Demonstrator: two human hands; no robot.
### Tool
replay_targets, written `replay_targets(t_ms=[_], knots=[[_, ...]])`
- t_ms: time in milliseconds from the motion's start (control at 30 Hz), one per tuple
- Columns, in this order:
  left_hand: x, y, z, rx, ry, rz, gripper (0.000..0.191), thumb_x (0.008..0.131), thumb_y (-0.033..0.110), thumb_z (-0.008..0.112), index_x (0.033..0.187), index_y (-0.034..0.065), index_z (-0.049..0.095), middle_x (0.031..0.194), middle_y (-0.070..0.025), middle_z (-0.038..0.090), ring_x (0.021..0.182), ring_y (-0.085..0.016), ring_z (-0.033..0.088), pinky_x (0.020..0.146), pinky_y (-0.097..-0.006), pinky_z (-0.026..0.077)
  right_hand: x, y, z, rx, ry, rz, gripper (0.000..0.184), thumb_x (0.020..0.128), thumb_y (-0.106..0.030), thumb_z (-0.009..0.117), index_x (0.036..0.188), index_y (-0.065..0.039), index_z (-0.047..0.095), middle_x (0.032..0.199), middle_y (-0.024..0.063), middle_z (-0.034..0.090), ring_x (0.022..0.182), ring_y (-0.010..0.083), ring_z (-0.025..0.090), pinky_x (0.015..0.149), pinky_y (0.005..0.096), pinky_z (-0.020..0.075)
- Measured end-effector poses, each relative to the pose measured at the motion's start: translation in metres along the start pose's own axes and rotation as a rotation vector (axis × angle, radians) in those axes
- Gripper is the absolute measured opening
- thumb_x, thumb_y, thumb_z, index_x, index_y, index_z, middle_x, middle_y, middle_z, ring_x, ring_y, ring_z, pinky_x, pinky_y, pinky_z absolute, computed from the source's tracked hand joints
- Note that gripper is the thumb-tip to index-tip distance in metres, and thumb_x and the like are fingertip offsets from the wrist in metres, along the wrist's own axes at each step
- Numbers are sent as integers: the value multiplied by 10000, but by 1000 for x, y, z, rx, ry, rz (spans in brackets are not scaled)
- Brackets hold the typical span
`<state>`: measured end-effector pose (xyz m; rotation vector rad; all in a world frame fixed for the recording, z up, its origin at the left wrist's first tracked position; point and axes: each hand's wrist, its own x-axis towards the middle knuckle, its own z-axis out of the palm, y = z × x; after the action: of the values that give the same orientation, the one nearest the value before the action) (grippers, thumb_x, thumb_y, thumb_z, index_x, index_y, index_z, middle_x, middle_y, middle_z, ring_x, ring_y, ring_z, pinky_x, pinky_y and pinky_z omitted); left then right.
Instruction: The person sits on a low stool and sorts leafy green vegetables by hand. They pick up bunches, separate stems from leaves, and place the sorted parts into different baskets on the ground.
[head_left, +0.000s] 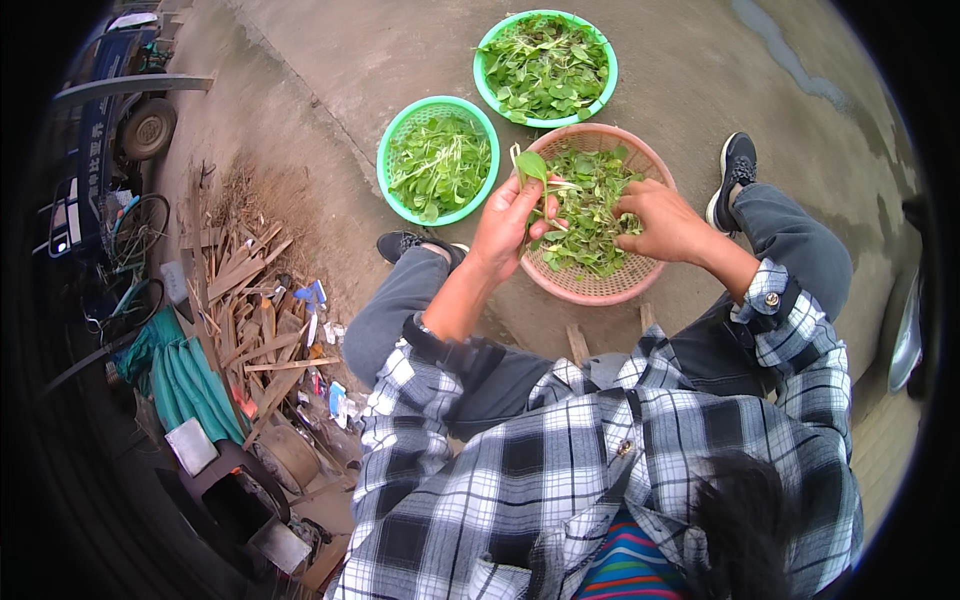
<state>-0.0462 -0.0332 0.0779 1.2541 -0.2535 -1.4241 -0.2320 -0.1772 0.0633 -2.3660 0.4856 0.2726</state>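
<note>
My left hand (501, 225) holds a small bunch of leafy greens (532, 166) between thumb and fingers, over the left rim of a pink plastic basket (598, 295). Pale stems stick out past the fingers. Inside that basket lies a loose heap of greens (583, 244), some of it wilted or brownish. My right hand (664, 219) reaches over the basket's right side, its bent fingertips among the leaves. Whether those fingers grip a leaf is hidden.
Two green plastic baskets, one at the left (383, 180) and one farther off (613, 82), hold more greens on the concrete floor (360, 45). Scrap wood (262, 322), green sheeting (187, 382) and a bicycle (135, 247) lie to the left, near a blue truck (101, 127).
</note>
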Motion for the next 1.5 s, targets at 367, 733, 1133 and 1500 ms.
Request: replay_targets(t_ms=[367,733,1133,1500], knots=[[44,-1,-144,314,457,149,449,952,288,571,1309,52,436,1054,-82,582,807,-142,590,785,-340,500,-22,-22,-5,0,120,-192,348,744,-214,698,1036,-31,649,1001,123,588,1009,303,558,855,422,459],[121,12,-191,1686,595,218,434,798,383,681,1158,146,631,1178,-106,585,1105,-311,528,942,-435,436,-31,-49,-22,97,103,-151,304,769,-206,683,1003,-19,632,917,138,593,900,326,595,767,427,493],[335,28,-119,1640,526,539,170,815,293,675,905,155,718,971,-45,655,995,-271,556,866,-420,467,-34,-36,-45,191,106,90,309,761,-194,706,1017,-35,635,938,122,614,852,306,611,716,401,497],[386,-5,-118,1312,816,130,242,769,402,710,888,197,761,1077,-61,609,1113,-287,483,976,-401,378,-32,-28,-42,208,62,143,303,787,-204,695,1041,-51,634,942,117,616,843,310,612,710,404,505]])
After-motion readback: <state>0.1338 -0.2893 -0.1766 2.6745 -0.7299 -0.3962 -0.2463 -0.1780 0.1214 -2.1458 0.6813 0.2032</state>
